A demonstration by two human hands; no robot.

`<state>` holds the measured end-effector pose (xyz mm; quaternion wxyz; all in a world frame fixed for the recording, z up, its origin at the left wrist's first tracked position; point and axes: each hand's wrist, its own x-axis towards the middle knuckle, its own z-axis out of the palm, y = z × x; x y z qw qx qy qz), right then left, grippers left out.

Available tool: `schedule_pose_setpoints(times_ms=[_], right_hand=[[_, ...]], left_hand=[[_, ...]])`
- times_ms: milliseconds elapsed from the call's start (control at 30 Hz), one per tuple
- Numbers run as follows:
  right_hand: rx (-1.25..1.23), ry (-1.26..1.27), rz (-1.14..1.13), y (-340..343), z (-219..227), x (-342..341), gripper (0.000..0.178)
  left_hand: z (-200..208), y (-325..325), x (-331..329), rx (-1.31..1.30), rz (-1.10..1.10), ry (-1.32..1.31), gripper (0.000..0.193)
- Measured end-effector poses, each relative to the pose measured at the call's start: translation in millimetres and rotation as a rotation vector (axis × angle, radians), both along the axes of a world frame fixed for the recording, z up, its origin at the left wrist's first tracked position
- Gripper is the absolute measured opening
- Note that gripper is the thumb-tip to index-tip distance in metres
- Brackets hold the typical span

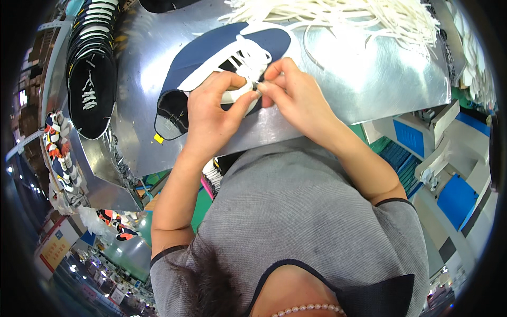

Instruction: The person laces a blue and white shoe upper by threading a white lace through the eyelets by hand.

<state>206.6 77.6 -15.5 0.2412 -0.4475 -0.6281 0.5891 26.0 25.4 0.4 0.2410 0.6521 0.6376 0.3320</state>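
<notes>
A navy and white shoe upper [193, 55] lies on its side on the metal table, its black-lined heel opening toward the near left. White lace [252, 55] runs through its eyelets over a black tongue. My left hand [214, 108] rests on the near side of the upper, thumb and forefinger closed at the lace. From the right, my right hand [298, 98] meets it with thumb and forefinger pinched on the lace near the eyelet row. The fingertips of both hands almost touch, and the exact bit of lace between them is partly hidden.
Loose white laces [343, 16] lie heaped at the table's far right. A long row of nested black shoe uppers [92, 90] stands along the left. A metal table [369, 79] spreads under the work. Blue and white bins [409, 137] are at the right, below table height.
</notes>
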Motion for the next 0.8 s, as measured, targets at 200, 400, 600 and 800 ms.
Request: schedule_pose_setpoints(times_ms=[200, 400, 600, 800], right_hand=[[-0.026, 0.108, -0.021, -4.0, -11.5, -15.0, 0.020], [-0.060, -0.025, 0.101, -5.0, 10.1, -0.6, 0.020], [0.281, -0.097, 0.064, -20.1, 4.0, 1.6, 0.020], [0.249, -0.128, -0.039, -23.2, -9.5, -21.7, 0.020]], left_hand=[[1.8, -8.7, -13.2, -0.081, -0.009, -0.117, 0.024], [10.0, -18.7, -13.1, -0.065, -0.079, -0.014, 0.022], [0.9, -32.0, 7.7, 0.298, -0.130, 0.303, 0.023], [-0.4, -26.7, 7.4, 0.272, -0.110, 0.295, 0.024]])
